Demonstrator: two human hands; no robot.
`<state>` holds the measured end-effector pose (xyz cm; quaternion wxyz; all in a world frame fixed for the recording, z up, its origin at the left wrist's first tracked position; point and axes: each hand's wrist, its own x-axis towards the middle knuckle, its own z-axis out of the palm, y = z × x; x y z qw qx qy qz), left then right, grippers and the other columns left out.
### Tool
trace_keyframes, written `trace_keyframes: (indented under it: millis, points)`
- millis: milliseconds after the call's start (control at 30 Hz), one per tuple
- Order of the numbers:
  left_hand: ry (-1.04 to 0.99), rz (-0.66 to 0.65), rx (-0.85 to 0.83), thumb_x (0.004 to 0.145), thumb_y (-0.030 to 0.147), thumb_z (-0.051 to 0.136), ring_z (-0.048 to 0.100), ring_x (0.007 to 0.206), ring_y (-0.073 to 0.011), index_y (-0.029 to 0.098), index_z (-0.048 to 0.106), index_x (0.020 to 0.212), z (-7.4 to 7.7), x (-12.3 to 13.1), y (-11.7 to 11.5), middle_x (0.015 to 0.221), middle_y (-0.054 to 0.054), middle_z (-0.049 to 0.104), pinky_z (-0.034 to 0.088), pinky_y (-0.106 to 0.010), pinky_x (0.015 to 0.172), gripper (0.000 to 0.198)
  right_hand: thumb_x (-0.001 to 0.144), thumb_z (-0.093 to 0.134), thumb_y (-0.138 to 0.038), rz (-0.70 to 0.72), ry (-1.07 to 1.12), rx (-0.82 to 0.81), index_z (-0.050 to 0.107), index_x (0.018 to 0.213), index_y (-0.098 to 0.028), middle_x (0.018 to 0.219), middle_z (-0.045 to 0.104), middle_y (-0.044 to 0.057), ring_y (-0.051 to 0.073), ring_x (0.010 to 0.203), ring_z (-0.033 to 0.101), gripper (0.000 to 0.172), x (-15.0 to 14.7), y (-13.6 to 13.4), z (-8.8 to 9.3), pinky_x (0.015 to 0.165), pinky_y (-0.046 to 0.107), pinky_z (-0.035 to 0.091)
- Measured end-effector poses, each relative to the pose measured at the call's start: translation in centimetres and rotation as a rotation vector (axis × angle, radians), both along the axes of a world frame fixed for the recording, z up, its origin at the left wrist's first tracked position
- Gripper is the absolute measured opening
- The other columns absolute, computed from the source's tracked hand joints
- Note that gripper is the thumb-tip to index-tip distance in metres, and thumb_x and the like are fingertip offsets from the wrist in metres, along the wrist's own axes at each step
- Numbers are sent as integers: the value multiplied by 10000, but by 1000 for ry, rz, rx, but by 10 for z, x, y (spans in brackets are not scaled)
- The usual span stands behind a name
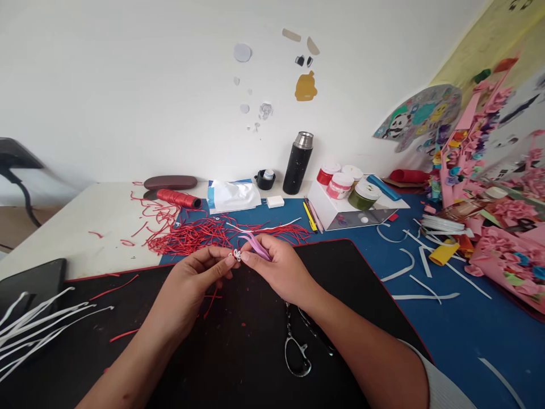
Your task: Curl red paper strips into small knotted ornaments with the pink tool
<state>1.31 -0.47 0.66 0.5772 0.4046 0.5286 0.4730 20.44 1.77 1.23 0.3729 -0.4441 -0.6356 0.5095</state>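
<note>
In the head view, mid-frame, I see the left hand pinching a small white looped piece between thumb and fingertips; the right hand closes round a purple tool, thumb by the piece. Scissors lie lower centre.

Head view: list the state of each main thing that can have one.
Left hand: pinching looped white piece
Right hand: gripping purple tool
Black flask: upright
Four jars: lidded
Red spool: on its side
Ring-handled tool: lying, partly hidden
Red cords: heaped loosely
</note>
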Motion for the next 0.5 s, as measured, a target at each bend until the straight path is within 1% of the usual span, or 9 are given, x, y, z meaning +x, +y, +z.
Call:
trace_keyframes:
  millis: [133, 367, 500]
  points:
    - [1, -4, 1, 620, 565, 1009, 529, 642, -142, 210, 849, 822, 0, 0, -1, 732, -19, 706, 418, -231, 562, 439, 949, 719, -391, -3, 4, 8, 685, 919, -210, 800, 611, -28, 153, 706, 507, 187, 0, -1, 1, 657, 286, 384]
    - [-41, -15, -36, 598, 559, 1022, 529, 633, -131, 204, 848, 809, -2, -2, 0, 707, -13, 704, 409, -219, 559, 448, 965, 689, -408, 25, 10, 8, 659, 897, -212, 808, 594, -28, 151, 713, 492, 210, 0, -3, 4, 672, 293, 391]
    - [-28, -2, -38, 604, 563, 1019, 550, 645, -137, 212, 842, 815, 0, -1, -1, 713, -13, 711, 415, -222, 573, 447, 983, 670, -422, 30, 22, 5, 658, 927, -207, 856, 614, -13, 161, 761, 525, 223, 0, -2, 3, 716, 305, 414]
